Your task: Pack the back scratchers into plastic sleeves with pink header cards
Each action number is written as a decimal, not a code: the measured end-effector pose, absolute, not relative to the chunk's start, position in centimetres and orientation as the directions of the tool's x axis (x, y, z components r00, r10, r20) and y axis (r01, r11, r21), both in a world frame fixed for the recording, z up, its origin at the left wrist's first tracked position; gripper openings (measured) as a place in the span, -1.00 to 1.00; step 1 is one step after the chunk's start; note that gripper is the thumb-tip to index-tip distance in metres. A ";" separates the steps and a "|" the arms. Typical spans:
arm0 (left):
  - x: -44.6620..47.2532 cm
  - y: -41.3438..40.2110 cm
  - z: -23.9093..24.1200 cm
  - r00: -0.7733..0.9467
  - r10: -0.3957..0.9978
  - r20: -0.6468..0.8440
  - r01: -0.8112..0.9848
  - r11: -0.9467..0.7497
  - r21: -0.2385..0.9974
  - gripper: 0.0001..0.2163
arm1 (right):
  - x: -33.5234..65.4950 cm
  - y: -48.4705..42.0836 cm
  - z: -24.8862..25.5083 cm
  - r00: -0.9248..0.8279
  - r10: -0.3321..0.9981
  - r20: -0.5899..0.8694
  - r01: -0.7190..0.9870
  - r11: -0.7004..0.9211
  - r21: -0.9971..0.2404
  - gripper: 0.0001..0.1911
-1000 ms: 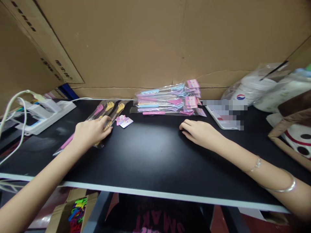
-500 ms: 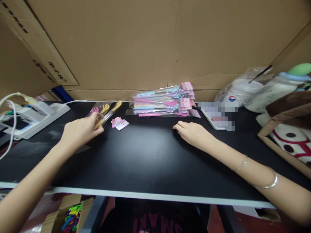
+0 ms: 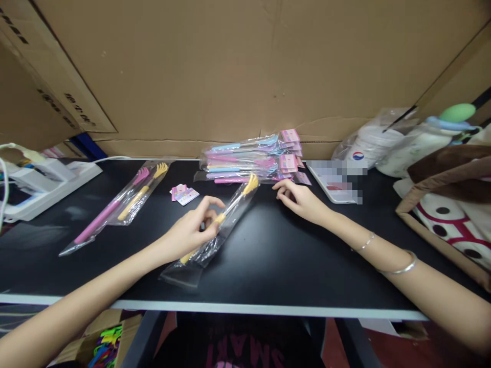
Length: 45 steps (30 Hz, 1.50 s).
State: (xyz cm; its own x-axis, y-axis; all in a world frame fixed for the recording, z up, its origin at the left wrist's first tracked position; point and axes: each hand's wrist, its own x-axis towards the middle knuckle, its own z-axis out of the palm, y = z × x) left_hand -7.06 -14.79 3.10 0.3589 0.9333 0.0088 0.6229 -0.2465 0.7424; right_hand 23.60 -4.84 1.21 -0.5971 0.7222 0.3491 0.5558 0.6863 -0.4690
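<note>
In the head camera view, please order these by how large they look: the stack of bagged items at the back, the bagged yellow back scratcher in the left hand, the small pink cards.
1. stack of bagged items
2. bagged yellow back scratcher; nearer, so unsure against the stack
3. small pink cards

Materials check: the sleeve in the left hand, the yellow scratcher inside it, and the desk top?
Sleeve: thin clear plastic film, glossy; it crinkles and glints. Yellow scratcher: looks like molded plastic, smooth matte claw head; the shaft could be metal, unclear through the film. Desk top: matte black board, probably laminate, with a pale edge strip. Left hand pinches the sleeve.
</note>
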 end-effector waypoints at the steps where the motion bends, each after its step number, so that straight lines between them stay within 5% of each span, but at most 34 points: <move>1: -6.6 -14.7 2.9 0.398 0.917 -0.013 0.567 -0.235 0.789 -0.71 | 23.6 -4.7 1.1 -0.573 0.738 0.357 0.537 0.667 -0.517 -0.81; 6: -5.1 -14.4 3.0 0.472 0.874 -0.120 0.368 -0.072 0.927 -0.69 | 23.2 -4.7 0.9 -0.450 0.803 0.390 0.500 0.588 -0.635 -0.84; 12: -2.6 -13.9 3.8 0.539 0.799 -0.266 0.259 0.143 0.955 -0.57 | 22.6 -5.3 1.0 -0.526 0.731 0.434 0.503 0.679 -0.534 -0.78; 19: -1.4 -12.9 4.1 0.698 0.667 -0.259 0.405 -0.071 0.911 -0.62 | 22.5 -6.0 1.6 -0.614 0.707 0.350 0.567 0.704 -0.427 -0.71; 25: -1.0 -14.4 4.9 0.680 0.727 -0.090 0.644 -0.534 0.548 -0.73 | 21.8 -7.1 1.8 -0.652 0.680 0.335 0.588 0.732 -0.344 -0.68; 29: -1.1 -14.4 5.2 0.683 0.730 -0.029 0.703 -0.645 0.299 -0.76 | 21.6 -7.3 1.7 -0.682 0.661 0.312 0.585 0.749 -0.310 -0.65; 33: -1.8 -11.0 4.6 0.629 0.748 0.209 0.760 -0.649 0.035 -0.77 | 21.5 -7.3 1.5 -0.713 0.629 0.310 0.561 0.777 -0.287 -0.65; 37: -2.2 -6.2 3.6 0.619 0.696 0.363 0.761 -0.646 -0.059 -0.77 | 21.5 -7.3 1.5 -0.736 0.599 0.315 0.531 0.799 -0.282 -0.65; 45: -0.8 -1.6 3.0 0.649 0.700 0.298 0.751 -0.651 -0.107 -0.69 | 21.7 -7.2 1.5 -0.754 0.580 0.309 0.513 0.813 -0.274 -0.63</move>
